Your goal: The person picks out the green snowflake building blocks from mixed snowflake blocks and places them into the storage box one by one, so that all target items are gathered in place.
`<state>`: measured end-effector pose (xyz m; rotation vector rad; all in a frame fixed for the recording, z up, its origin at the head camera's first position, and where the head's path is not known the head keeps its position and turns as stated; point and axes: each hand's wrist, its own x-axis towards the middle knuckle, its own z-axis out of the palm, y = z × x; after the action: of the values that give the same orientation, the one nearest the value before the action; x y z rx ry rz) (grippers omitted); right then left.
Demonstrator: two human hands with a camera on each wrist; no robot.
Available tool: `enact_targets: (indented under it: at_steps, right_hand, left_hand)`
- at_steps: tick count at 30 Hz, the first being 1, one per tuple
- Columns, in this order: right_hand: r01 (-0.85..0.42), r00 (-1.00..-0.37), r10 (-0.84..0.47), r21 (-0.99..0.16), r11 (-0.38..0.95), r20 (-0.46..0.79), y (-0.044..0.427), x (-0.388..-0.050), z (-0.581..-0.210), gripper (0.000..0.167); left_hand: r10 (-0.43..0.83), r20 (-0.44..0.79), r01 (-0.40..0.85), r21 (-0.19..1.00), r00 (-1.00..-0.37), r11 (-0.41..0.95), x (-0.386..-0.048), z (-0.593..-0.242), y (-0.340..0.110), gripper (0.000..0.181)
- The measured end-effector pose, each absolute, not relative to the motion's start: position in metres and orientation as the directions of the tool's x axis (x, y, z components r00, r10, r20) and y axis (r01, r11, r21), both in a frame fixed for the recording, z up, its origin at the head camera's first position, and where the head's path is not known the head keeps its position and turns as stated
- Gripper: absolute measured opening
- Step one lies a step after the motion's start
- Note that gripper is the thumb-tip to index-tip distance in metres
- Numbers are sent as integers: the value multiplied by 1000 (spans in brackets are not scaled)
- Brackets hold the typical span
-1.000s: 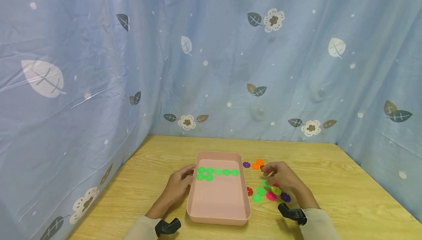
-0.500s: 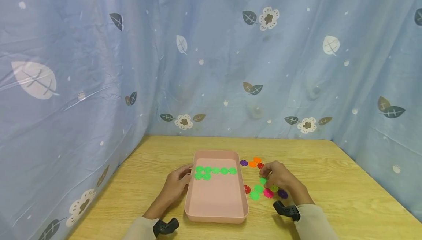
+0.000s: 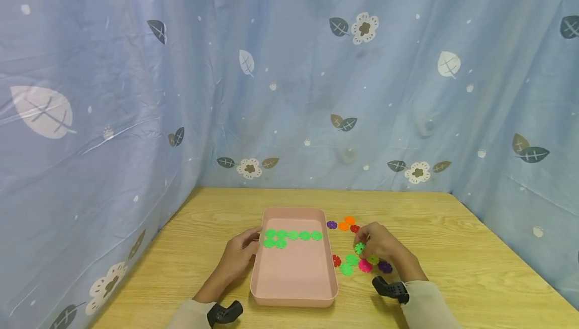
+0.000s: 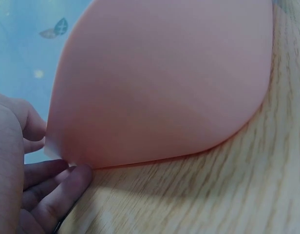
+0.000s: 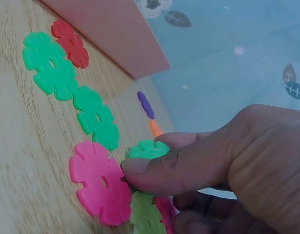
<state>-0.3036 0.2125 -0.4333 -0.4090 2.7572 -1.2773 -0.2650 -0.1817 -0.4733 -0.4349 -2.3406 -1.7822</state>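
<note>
In the head view my left hand (image 3: pixel 238 254) holds the left wall of a pink tray (image 3: pixel 294 279). The left wrist view has its fingers bent at the edge of the tray's wall. Several green flower-shaped discs (image 3: pixel 293 235) lie inside the tray toward its far end. Right of the tray, my right hand (image 3: pixel 383 246) pinches a green flower-shaped disc (image 3: pixel 360 248) between thumb and fingers. Below that hand, the right wrist view shows a pink flower disc (image 5: pixel 102 183) and a yellow-green one (image 5: pixel 146 214), partly hidden by the fingers.
Beside the tray lie two more green discs (image 3: pixel 346 268), a red disc (image 3: pixel 336 260) and a purple disc (image 3: pixel 385 267). Farther back are orange discs (image 3: pixel 350 220), another red one (image 3: pixel 355 228) and a purple one (image 3: pixel 332 224). A blue patterned curtain (image 3: pixel 289 93) surrounds the wooden table (image 3: pixel 217 208).
My right hand has taken hold of a green disc and tilted it up from the pile. The left hand stays at the tray. The head view has shifted slightly.
</note>
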Motion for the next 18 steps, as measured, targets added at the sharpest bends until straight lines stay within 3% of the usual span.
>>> enact_targets:
  at_steps: [7, 18]
  right_hand:
    - [-285, -940, -325, -763, 580, 104, 218, -306, -431, 16]
    - [-368, -930, -235, -742, 561, 283, 212, -302, -405, 11]
  left_hand:
    - [130, 312, 337, 892, -941, 301, -267, -476, -181, 43]
    - [119, 316, 336, 910, -941, 242, -265, -474, -180, 43]
